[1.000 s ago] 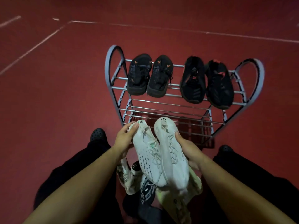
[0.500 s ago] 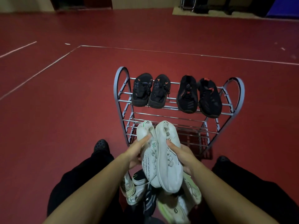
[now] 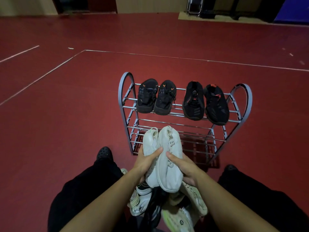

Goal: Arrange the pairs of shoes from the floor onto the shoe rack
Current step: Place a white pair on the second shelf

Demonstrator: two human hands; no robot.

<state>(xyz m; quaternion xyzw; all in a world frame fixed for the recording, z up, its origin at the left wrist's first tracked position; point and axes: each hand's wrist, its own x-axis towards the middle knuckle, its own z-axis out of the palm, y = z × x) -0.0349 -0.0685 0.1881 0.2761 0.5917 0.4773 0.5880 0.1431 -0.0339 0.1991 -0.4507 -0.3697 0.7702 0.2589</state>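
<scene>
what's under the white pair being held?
Under the white pair, a heap of loose shoes lies on the floor: white, pale green-soled and dark ones. The pair and both forearms cover the heap's middle, so no count.

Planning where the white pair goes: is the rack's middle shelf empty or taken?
Empty, as far as visible: the middle shelf shows bare bars; the white shoes hide its front-left part.

A red floor (image 3: pixel 66 131) with white lines (image 3: pixel 41 77) stretches far; a folded metal frame (image 3: pixel 194 5) stands by the far wall, a blue panel (image 3: pixel 294 9) far right.
</scene>
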